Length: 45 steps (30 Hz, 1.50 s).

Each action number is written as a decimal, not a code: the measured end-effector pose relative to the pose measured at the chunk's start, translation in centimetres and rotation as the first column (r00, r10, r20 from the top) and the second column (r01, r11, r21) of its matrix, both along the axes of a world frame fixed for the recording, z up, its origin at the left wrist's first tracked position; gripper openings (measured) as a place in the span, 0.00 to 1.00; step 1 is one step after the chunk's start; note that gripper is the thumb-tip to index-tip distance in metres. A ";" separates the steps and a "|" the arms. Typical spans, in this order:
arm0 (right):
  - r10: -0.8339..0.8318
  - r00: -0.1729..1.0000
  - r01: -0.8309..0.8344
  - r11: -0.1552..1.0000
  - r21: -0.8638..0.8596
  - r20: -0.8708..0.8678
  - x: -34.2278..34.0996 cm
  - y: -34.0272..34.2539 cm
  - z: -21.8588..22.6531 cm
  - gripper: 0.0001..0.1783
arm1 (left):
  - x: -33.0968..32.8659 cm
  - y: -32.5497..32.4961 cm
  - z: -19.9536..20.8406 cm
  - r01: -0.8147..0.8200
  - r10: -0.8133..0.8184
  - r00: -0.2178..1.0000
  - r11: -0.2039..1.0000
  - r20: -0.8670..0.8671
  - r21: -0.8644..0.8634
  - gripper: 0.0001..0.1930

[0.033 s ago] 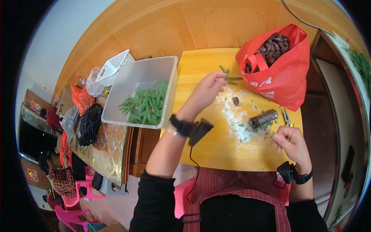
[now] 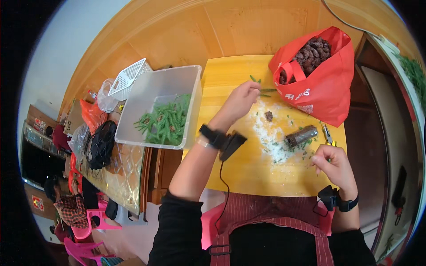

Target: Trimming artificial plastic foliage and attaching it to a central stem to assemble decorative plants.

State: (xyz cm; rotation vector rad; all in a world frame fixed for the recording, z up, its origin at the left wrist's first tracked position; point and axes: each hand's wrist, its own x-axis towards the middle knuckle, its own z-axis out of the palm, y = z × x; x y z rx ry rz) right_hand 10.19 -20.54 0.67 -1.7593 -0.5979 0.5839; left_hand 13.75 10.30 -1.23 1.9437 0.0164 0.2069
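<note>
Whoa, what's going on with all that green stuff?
Somebody's left hand is beside green sprigs on the yellow table; whether it grips one is hard to see. The right hand is curled near the pliers. A brown cone lies between the hands, a red bag holds more, and a clear tub holds greenery.

The hands [image 2: 239,103] [image 2: 336,166] partly hide the pliers [image 2: 327,131] and green sprig [image 2: 269,90], and the red bag [image 2: 333,95] partly hides brown cones [image 2: 314,55]

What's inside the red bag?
Dark brown cones show piled in the open mouth of the red bag. Whatever lies deeper is hidden by them and the bag's sides.
</note>
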 end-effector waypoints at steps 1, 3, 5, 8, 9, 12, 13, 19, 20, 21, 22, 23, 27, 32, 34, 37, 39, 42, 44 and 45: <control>-0.016 1.000 0.016 1.000 -0.005 -0.001 0.1 -0.3 -0.3 0.08 | 2.7 0.5 -2.0 -0.004 0.010 0.998 0.994 -0.058 0.108 0.13; 0.037 0.974 -0.023 0.998 -0.063 0.222 0.0 -0.7 -0.7 0.07 | 7.2 1.2 -5.6 -0.046 0.088 0.989 0.946 -0.118 0.320 0.14; 0.050 0.976 -0.031 0.995 -0.096 0.211 0.2 -1.1 -1.0 0.07 | 9.4 0.9 -8.3 -0.056 0.099 0.992 0.908 -0.082 0.416 0.14; 0.179 0.980 -0.166 0.976 -0.144 0.086 0.1 -0.9 -0.3 0.08 | 10.8 3.3 -12.8 -0.160 0.126 0.987 0.815 0.099 0.557 0.15; 0.160 0.983 -0.146 0.978 -0.150 0.086 0.3 -1.3 -0.3 0.08 | 10.8 2.7 -12.9 -0.217 0.103 0.969 0.783 0.223 0.583 0.15; 0.148 0.982 -0.132 0.981 -0.140 0.116 0.7 -1.6 -0.3 0.08 | 9.9 1.8 -10.7 -0.228 0.189 0.974 0.768 0.128 0.599 0.18; 0.138 0.978 -0.120 0.986 -0.119 0.158 0.8 -1.5 -0.2 0.09 | 9.1 2.0 -9.7 -0.205 0.195 0.977 0.776 0.083 0.596 0.19; 0.116 0.961 -0.115 0.993 -0.020 0.249 1.6 0.6 0.2 0.10 | 1.2 -0.5 -2.6 0.022 -0.020 1.000 0.960 0.011 -0.278 0.11; 0.088 0.970 -0.095 0.995 0.022 0.227 1.6 1.4 0.6 0.11 | -0.7 -1.1 -1.3 0.008 -0.033 0.998 0.927 -0.060 -0.374 0.09; 0.092 0.969 -0.100 0.995 0.023 0.228 1.6 2.4 0.8 0.11 | -2.6 -1.5 -0.3 -0.019 -0.046 0.991 0.887 -0.129 -0.461 0.08; 0.043 0.976 -0.056 0.997 0.054 0.213 1.5 3.5 0.8 0.14 | -4.2 -2.0 -0.3 -0.003 -0.079 0.989 0.838 -0.128 -0.546 0.10; -0.006 0.981 -0.010 0.997 0.082 0.193 1.6 4.5 0.6 0.17 | -5.5 -2.6 -0.2 -0.011 -0.072 0.989 0.837 -0.130 -0.547 0.10; 0.016 1.000 -0.014 0.960 0.281 -0.004 1.8 7.5 -0.1 0.22 | -8.7 -5.4 0.2 0.034 -0.141 0.987 0.649 -0.076 -0.760 0.14; -0.043 0.949 -0.023 0.978 0.206 0.313 1.0 8.6 -0.3 0.23 | -10.9 -6.8 0.8 0.018 -0.130 0.989 0.571 -0.069 -0.821 0.12; -0.008 0.935 -0.067 0.978 0.198 0.354 0.8 8.6 0.1 0.22 | -11.1 -6.3 -0.1 0.021 -0.144 0.987 0.586 -0.078 -0.810 0.08; 0.040 0.991 -0.069 0.970 0.234 0.128 0.6 8.7 0.0 0.18 | -11.1 -7.0 -0.4 -0.023 -0.046 0.996 0.691 -0.075 -0.723 0.04; 0.005 0.974 -0.061 0.968 0.243 0.225 0.3 8.5 0.1 0.13 | -11.0 -7.8 0.1 -0.073 0.066 0.997 0.770 -0.035 -0.634 0.06; -0.038 0.988 -0.005 0.961 0.275 0.152 -0.1 8.3 0.4 0.12 | -10.6 -8.0 -0.2 -0.105 0.162 0.985 0.845 0.064 -0.525 0.11; -0.049 0.988 0.010 0.968 0.252 0.146 -0.2 8.1 0.9 0.12 | -10.4 -8.0 -0.6 -0.139 0.242 0.962 0.828 0.123 -0.544 0.11; -0.061 0.988 0.028 0.973 0.229 0.141 -0.3 8.1 1.0 0.12 | -10.3 -8.1 -0.7 -0.139 0.241 0.963 0.827 0.121 -0.544 0.11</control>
